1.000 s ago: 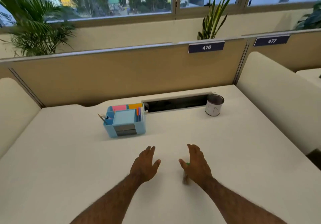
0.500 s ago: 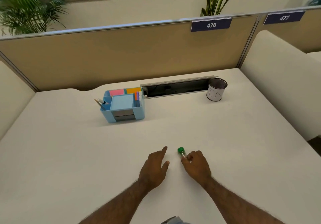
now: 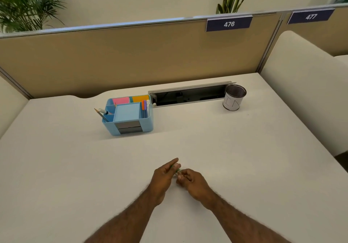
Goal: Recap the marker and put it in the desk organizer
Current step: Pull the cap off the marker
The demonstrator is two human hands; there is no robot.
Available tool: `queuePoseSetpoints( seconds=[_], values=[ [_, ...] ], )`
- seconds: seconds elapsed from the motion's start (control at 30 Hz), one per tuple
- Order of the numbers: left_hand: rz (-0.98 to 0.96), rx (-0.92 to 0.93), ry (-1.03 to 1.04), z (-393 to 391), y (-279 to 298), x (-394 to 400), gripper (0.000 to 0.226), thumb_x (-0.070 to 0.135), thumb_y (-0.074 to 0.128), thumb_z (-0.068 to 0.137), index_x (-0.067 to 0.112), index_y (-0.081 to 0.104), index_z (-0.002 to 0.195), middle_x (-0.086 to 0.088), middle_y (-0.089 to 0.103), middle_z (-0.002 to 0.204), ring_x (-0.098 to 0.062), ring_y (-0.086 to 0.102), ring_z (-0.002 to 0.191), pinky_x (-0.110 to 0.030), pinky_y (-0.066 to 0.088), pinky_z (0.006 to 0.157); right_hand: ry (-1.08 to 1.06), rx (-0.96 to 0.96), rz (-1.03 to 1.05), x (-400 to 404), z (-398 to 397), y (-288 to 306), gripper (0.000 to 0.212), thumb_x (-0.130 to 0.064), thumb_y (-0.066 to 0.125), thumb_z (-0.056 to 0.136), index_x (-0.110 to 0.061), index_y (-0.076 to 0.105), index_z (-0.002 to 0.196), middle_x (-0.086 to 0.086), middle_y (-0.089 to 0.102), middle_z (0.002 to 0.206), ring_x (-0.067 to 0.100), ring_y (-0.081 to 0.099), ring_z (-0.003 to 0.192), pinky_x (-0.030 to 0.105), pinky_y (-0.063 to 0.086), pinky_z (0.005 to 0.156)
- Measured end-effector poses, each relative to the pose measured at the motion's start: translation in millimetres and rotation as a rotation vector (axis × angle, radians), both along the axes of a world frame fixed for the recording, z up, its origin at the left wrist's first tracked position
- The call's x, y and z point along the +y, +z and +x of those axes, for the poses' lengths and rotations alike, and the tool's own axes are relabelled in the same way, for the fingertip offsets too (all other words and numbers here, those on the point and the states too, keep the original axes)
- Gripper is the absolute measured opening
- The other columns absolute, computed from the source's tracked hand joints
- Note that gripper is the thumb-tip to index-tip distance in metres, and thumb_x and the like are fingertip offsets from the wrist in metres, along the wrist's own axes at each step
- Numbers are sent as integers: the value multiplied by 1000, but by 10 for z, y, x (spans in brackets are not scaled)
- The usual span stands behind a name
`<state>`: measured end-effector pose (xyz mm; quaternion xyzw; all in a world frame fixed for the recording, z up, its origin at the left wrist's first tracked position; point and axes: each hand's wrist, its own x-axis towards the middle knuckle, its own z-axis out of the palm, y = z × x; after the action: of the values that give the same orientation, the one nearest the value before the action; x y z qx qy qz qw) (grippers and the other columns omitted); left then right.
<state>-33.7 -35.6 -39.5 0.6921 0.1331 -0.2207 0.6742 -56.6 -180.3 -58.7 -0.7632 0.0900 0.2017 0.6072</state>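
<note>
Half a second before this frame the left hand (image 3: 163,176) lay flat and empty on the desk (image 3: 244,158) while the right hand (image 3: 194,183) alone pinched the marker (image 3: 177,170), whose green end then stood clear of the fingers; here the left hand had come across so that both sets of fingertips met over it, near the front centre of the desk. The left thumb and forefinger were narrowed to a pinch on the far, green part, and the right hand was curled closed on the near part. Little of the marker showed: a short green and pale stretch between the two hands. The change suggested that the capping step had begun, though whether the cap was separate, half seated or fully pressed home could not be told. The long axis appeared to run from near right to far left, the green end pointing away from the person and roughly toward the blue desk organizer (image 3: 130,129); this was a judgement from a small visible length. The organizer stood well apart toward the back of the desk, with pens upright in its compartments, so the placing step was not yet done.
</note>
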Motion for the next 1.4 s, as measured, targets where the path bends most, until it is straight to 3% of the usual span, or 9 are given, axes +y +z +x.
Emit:
queuePoseSetpoints(
  seconds=[0.2,0.4,0.57,0.77,0.97,1.07,1.13,1.3,1.4],
  values=[
    [-111,95,149,79,20,-7,30,20,60,91,19,65,120,-6,72,108,-11,65,92,-10,49,63,10,-6,-5,67,82,12,22,-38,56,93,-23,69,104,2,77,93,21,70,92,37,55,89],
    [-148,137,194,174,7,-6,33,21,54,94,18,62,126,-2,70,104,-13,61,92,-28,41,80,64,-46,-48,72,227,-2,21,-39,56,93,-24,70,98,5,75,91,9,64,77,38,55,85],
    [-151,155,239,214,7,-14,34,23,53,94,19,61,127,-3,69,109,-13,61,92,-32,37,82,81,-58,-55,90,310,4,20,-33,56,94,-21,71,99,4,76,89,7,63,75,38,55,86],
    [-150,120,237,243,51,-45,35,17,56,92,15,61,127,-8,66,119,-16,59,96,-25,41,70,44,-43,-52,89,317,-1,22,-38,58,92,-22,71,97,3,77,86,22,72,80,38,59,84],
    [-144,116,258,270,65,-86,36,18,57,92,13,61,128,-8,67,113,-15,56,93,-22,42,65,24,-40,-16,79,327,-1,15,-36,57,94,-30,70,98,1,77,89,12,70,77,35,59,85],
    [-179,161,300,274,76,-85,34,18,56,93,13,62,126,-8,67,108,-12,57,87,-21,45,60,20,-25,-26,87,326,-4,20,-35,57,94,-23,72,101,1,77,90,15,71,78,35,60,84],
    [-195,190,308,286,94,-89,33,19,56,93,13,62,126,-7,67,108,-11,57,86,-23,41,62,13,-22,-23,85,330,-7,22,-33,57,94,-20,72,103,2,77,91,20,73,83,36,60,85],
    [-195,184,291,292,89,-85,35,16,57,92,14,62,126,-5,66,112,-9,56,87,-26,38,66,18,-64,-58,107,324,3,18,-33,57,94,-24,72,99,1,77,89,10,67,74,37,58,84],
    [-205,182,312,291,52,-69,35,18,58,92,14,62,126,0,68,104,-11,57,92,-29,39,72,36,-58,-78,97,324,-15,20,-36,57,93,-23,72,99,3,77,87,9,66,73,39,57,83]
  ],
)
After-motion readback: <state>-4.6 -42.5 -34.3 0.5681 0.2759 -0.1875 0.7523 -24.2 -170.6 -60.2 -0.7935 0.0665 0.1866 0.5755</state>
